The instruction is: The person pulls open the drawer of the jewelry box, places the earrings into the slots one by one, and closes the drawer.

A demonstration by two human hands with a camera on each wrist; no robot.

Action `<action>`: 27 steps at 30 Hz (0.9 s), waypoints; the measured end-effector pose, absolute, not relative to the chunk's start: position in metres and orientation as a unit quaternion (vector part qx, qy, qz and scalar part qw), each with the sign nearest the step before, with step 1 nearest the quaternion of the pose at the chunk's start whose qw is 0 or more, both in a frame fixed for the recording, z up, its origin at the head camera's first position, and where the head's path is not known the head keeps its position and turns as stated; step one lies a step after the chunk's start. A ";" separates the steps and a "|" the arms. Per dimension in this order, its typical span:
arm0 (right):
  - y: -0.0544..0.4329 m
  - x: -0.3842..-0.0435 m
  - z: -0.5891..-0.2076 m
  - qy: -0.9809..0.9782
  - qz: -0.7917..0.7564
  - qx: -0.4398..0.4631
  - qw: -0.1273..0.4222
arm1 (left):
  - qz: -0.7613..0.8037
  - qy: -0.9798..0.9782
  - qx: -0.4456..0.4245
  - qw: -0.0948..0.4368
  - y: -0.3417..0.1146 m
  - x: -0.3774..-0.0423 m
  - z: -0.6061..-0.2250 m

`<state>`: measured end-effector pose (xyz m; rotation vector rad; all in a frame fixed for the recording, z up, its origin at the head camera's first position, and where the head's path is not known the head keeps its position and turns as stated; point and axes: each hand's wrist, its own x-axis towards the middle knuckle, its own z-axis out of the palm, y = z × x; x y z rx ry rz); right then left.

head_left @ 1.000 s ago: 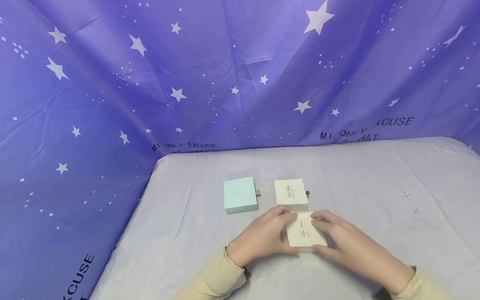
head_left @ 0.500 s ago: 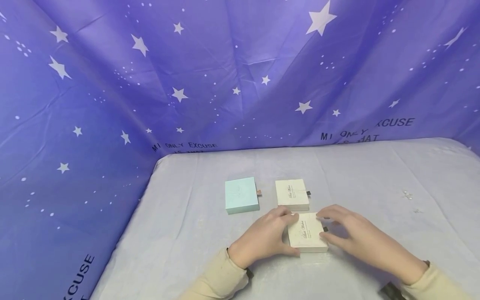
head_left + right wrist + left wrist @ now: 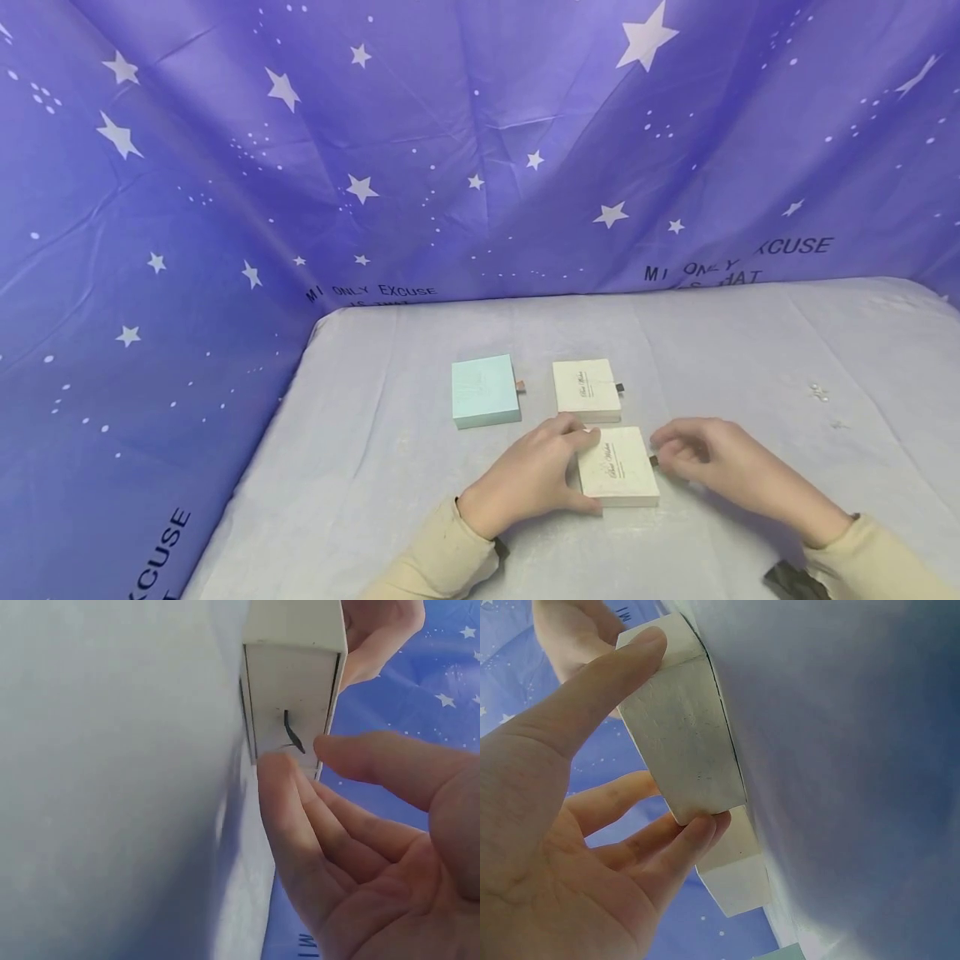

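In the lower centre of the head view we see a flat, square, cream-white box [image 3: 618, 468], its lid printed with dark script lettering, lying on a table covered in pale grey cloth [image 3: 322, 467]. The left hand [image 3: 528, 475] grips it from the left, thumb on the lower edge and fingers on the upper one. To its right we find the right hand [image 3: 731, 467], fingers loosely bent; in the right wrist view the thumb and forefinger stand apart about a small black tab [image 3: 654, 460] on the box's end, and we cannot tell whether either touches it. Beige sleeves [image 3: 442, 554] cover both forearms.

Just above the held box we see a second cream-white box [image 3: 587, 389], also black-tabbed, and left of that a square mint-green box [image 3: 484, 390] with a pinkish-orange tab [image 3: 521, 387]. At the right of the frame lie small whitish pieces [image 3: 819, 392], too small for us to identify. Purple-blue fabric with white stars [image 3: 420, 125] fills the upper frame.
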<state>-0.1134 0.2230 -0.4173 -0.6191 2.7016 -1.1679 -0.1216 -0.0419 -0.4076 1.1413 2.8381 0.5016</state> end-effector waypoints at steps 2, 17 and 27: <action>0.225 -0.114 -0.418 0.889 -0.401 -0.204 0.089 | 0.164 0.914 0.370 0.020 -0.042 -0.121 -0.408; 0.222 -0.125 -0.430 0.794 -0.534 -0.193 0.216 | 0.164 0.913 0.374 0.013 -0.041 -0.120 -0.408; 0.220 -0.126 -0.427 0.795 -0.536 -0.168 0.228 | 0.172 0.911 0.375 0.019 -0.041 -0.122 -0.407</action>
